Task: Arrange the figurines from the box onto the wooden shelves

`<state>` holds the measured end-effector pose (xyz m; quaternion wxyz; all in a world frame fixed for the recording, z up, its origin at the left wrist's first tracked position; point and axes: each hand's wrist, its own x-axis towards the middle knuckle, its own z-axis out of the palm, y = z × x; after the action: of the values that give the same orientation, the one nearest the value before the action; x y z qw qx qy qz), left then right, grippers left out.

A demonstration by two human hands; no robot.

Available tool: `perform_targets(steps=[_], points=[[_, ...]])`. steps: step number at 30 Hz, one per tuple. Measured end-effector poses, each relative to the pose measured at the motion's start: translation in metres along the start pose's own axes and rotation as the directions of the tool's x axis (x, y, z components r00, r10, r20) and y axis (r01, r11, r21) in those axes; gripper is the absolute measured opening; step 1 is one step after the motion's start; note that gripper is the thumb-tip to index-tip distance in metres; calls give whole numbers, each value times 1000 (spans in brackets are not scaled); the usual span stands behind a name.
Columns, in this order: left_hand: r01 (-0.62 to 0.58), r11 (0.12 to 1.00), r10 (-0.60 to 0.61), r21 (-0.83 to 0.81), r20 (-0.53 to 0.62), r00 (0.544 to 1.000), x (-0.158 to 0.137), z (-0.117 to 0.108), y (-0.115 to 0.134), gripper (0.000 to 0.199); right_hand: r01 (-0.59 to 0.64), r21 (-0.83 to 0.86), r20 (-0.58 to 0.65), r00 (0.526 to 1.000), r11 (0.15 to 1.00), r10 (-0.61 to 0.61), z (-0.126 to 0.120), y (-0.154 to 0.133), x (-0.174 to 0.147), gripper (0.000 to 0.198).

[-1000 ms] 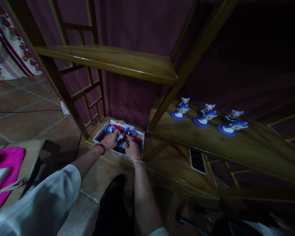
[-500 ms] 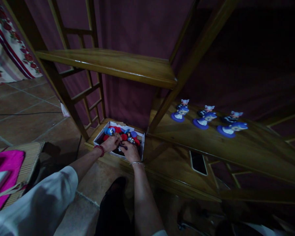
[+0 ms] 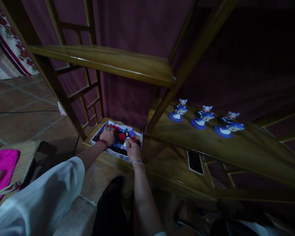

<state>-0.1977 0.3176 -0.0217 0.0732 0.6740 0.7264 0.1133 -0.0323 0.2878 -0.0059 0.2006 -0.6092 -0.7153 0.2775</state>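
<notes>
Left hand: the left hand [image 3: 107, 135], a red bead bracelet at its wrist, lies palm-down inside the white box [image 3: 96, 134], over the toys at the box's left end. Its fingers are curled onto them, but whether they close on any one piece cannot be told.
Right hand: the right hand [image 3: 133, 150], with a thin bangle at the wrist, sits at the box's near right corner. Thumb and fingertips pinch a small light-coloured piece at the box's edge; what the piece is is too small and dim to tell.
Box: low white cardboard box on the bottom wooden shelf [image 3: 173, 170] of the rack, pushed into the left corner against the maroon backing.
Contents: a jumble of small figurines [image 3: 124, 135] in red, blue and black, lying between the two hands.
Middle shelf: three blue-based figurines [image 3: 201, 118] stand in a row on the shelf to the right, well apart from the hands.
Phone: a dark smartphone [image 3: 194, 162] lies flat on the bottom shelf, to the right of the box.
Left edge: a pink cushion [image 3: 1, 170] rests on a woven mat on the tiled floor.
</notes>
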Motion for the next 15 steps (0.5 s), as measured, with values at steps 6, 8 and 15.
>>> perform_targets(steps=[6, 8, 15], points=[[23, 999, -25, 23, 83, 996, 8, 13, -6, 56, 3, 68, 10, 1000, 998, -4, -2, 0, -2, 28], [43, 999, -45, 28, 78, 996, 10, 16, -6, 54, 3, 71, 14, 1000, 997, -4, -2, 0, -2, 29], [70, 995, -71, 69, 24, 997, 13, 12, -3, 47, 16, 60, 11, 1000, 998, -17, -3, 0, -4, 28]])
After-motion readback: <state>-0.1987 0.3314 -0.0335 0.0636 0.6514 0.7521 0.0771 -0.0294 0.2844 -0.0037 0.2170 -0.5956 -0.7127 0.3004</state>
